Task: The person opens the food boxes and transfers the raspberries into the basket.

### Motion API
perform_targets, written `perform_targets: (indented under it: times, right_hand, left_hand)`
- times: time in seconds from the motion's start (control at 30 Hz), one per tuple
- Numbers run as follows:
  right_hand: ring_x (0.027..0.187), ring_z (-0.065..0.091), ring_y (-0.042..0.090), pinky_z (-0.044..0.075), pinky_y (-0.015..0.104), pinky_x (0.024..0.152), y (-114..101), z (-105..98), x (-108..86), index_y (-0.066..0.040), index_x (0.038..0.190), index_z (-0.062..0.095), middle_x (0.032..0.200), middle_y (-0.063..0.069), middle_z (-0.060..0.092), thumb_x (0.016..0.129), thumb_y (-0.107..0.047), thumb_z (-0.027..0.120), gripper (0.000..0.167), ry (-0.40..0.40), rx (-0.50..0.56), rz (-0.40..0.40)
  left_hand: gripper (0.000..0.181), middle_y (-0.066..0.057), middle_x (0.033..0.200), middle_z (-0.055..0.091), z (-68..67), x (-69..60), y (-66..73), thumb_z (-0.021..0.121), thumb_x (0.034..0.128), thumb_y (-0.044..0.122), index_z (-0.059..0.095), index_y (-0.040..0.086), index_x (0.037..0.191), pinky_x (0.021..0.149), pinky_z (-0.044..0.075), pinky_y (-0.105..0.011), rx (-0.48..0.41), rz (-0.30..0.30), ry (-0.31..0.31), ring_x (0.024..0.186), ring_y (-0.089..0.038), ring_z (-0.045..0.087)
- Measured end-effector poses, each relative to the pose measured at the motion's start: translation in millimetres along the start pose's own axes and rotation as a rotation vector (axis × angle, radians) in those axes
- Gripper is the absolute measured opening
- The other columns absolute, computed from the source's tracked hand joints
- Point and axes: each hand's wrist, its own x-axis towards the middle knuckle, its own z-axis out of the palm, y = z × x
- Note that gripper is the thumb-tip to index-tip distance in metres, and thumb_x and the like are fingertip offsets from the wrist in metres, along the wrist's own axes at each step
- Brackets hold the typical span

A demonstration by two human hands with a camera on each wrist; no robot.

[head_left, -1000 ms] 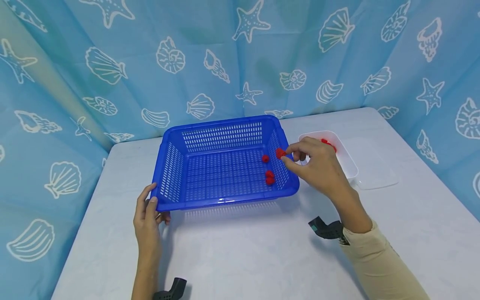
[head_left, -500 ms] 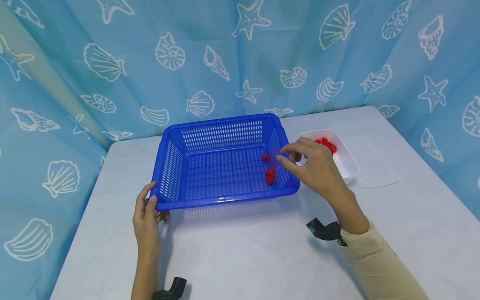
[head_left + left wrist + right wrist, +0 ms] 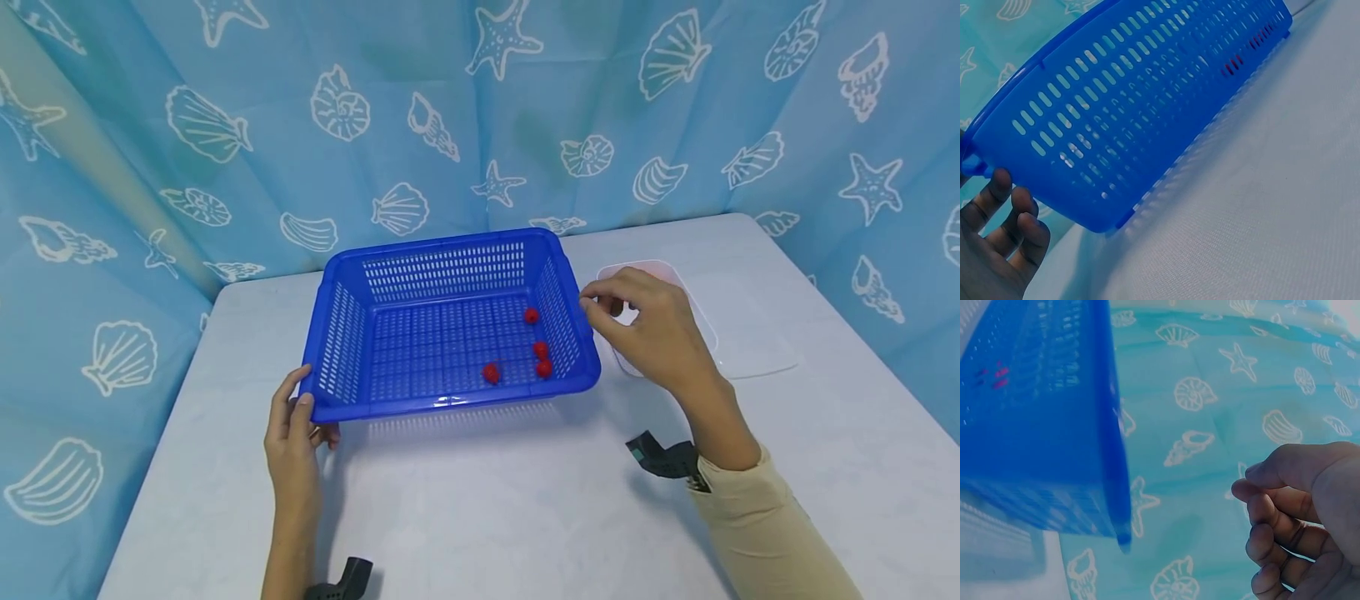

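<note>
The left hand (image 3: pixel 294 454) grips the front left corner of the blue basket (image 3: pixel 450 404); in the left wrist view its fingers (image 3: pixel 1034 237) are bent at the basket's edge. Several small red pieces (image 3: pixel 491 372) lie on the basket floor, mostly towards the right. Just outside the basket's right rim, the right hand (image 3: pixel 652 329) holds nothing. Seen from the right wrist, its fingers (image 3: pixel 1261 506) are loosely bent, with thumb and forefinger tips close together. Behind this hand stands a white container (image 3: pixel 701 321), its contents largely hidden.
A clear, flat lid-like sheet (image 3: pixel 757 354) lies right of the white container on the white table (image 3: pixel 480 500). Beyond the table hangs a blue curtain (image 3: pixel 450 100) with shell and starfish prints, also along both sides.
The red piece pinched by the right hand has been let go, and another piece now lies on the basket floor. The right hand has shifted right, covering the container. The left hand keeps its grip.
</note>
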Motion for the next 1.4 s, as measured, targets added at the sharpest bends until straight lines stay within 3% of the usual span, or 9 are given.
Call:
perform_targets:
  times: [0.17, 0.37, 0.5, 0.9, 1.1, 1.23, 1.4]
  right_hand:
    - [0.082, 0.057, 0.016, 0.044, 0.022, 0.071, 7.7, -11.1, 3.1, -0.008, 0.102, 0.077, 0.089, 0.003, 0.068, 0.091, -0.005, 0.071, 0.013, 0.061, -0.023, 0.008]
    - [0.082, 0.058, 0.022, 0.041, 0.016, 0.068, 18.3, -19.7, 4.4, -0.005, 0.105, 0.077, 0.09, 0.008, 0.069, 0.092, -0.009, 0.07, 0.016, 0.094, -0.068, 0.099]
    - [0.084, 0.057, 0.022, 0.04, 0.017, 0.068, 22.5, -21.5, 3.1, -0.005, 0.107, 0.077, 0.091, 0.009, 0.068, 0.093, -0.013, 0.068, 0.018, 0.094, -0.076, 0.151]
    - [0.084, 0.055, 0.024, 0.041, 0.02, 0.069, 40.3, -19.3, 2.0, -0.003, 0.108, 0.076, 0.092, 0.011, 0.067, 0.094, -0.014, 0.069, 0.019, 0.074, -0.091, 0.205]
    - [0.086, 0.053, 0.024, 0.042, 0.018, 0.062, 63.4, -11.0, 3.3, -0.004, 0.109, 0.075, 0.091, 0.01, 0.063, 0.095, -0.018, 0.069, 0.021, 0.014, -0.074, 0.312]
    - [0.087, 0.053, 0.026, 0.045, 0.024, 0.067, 78.8, -2.7, 4.2, -0.002, 0.108, 0.073, 0.092, 0.012, 0.061, 0.095, -0.016, 0.066, 0.02, 0.005, -0.091, 0.337]
    - [0.091, 0.054, 0.031, 0.051, 0.042, 0.078, 92.4, 5.9, 4.1, 0.002, 0.11, 0.071, 0.096, 0.016, 0.06, 0.095, -0.013, 0.066, 0.022, -0.027, -0.096, 0.339]
  left_hand:
    - [0.041, -0.004, 0.115, 0.059, -1.0, 0.3, -0.7, 0.041, 0.1071, 0.042, 0.049, 0.035, 0.146, 0.061, 0.049, -0.021, -0.011, -0.011, 0.002, 0.074, -0.021, 0.056]
    - [0.041, -0.003, 0.115, 0.058, -2.1, -0.5, -0.9, 0.041, 0.1068, 0.041, 0.048, 0.035, 0.147, 0.062, 0.05, -0.021, -0.001, -0.015, 0.011, 0.075, -0.022, 0.057]
    - [0.041, -0.004, 0.114, 0.058, -2.3, -1.0, -0.4, 0.041, 0.1071, 0.041, 0.048, 0.034, 0.147, 0.062, 0.049, -0.02, -0.009, -0.009, 0.004, 0.075, -0.022, 0.057]
    - [0.041, -0.005, 0.113, 0.058, -0.3, -1.7, -2.0, 0.041, 0.1074, 0.039, 0.048, 0.032, 0.147, 0.061, 0.049, -0.02, -0.023, -0.002, -0.002, 0.073, -0.019, 0.056]
    - [0.041, -0.003, 0.115, 0.058, 0.3, -1.5, -2.0, 0.041, 0.1071, 0.041, 0.048, 0.034, 0.147, 0.062, 0.049, -0.019, -0.003, -0.009, 0.003, 0.075, -0.02, 0.057]
    - [0.041, -0.003, 0.116, 0.058, 0.3, -1.6, -1.9, 0.041, 0.107, 0.041, 0.048, 0.033, 0.147, 0.062, 0.049, -0.019, -0.004, -0.011, 0.003, 0.075, -0.02, 0.057]
    - [0.041, -0.005, 0.115, 0.059, -0.1, -1.6, -2.0, 0.042, 0.1069, 0.041, 0.049, 0.032, 0.147, 0.06, 0.049, -0.019, -0.022, -0.013, 0.002, 0.073, -0.019, 0.057]
